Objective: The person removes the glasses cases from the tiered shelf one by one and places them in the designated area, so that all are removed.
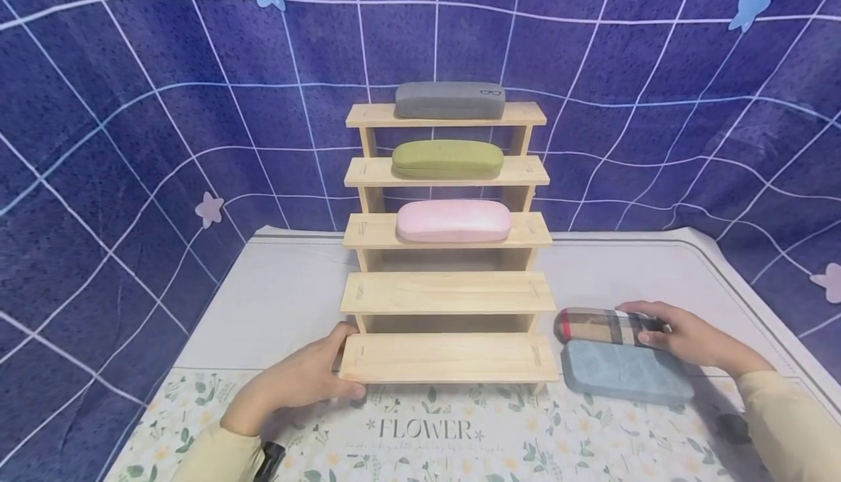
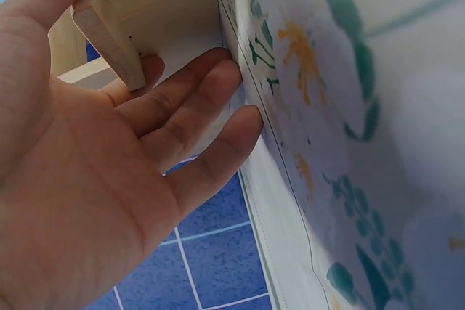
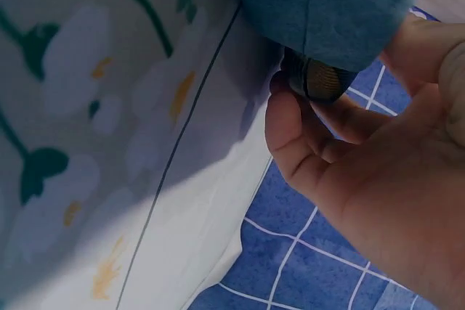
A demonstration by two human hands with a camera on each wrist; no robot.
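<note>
A light wooden tiered rack [image 1: 449, 293] stands mid-table. My left hand [image 1: 296, 376] grips the left end of its lowest step, thumb at the front edge; in the left wrist view the board's end [image 2: 109, 38] sits between thumb and index finger. To the right of the rack, my right hand [image 1: 683, 336] holds the right end of a plaid glasses case [image 1: 594, 326]. Right in front of that lies a blue-grey glasses case [image 1: 627, 372], which hides most of the plaid one in the right wrist view. Pink [image 1: 453, 220], green [image 1: 448, 159] and grey [image 1: 450, 101] cases rest on the upper three steps.
The table has a white cover [image 1: 282, 277] and a floral mat marked FLOWER [image 1: 427, 431] at the front. A dark blue gridded curtain [image 1: 263, 139] with stars encloses the back and sides, close behind the rack.
</note>
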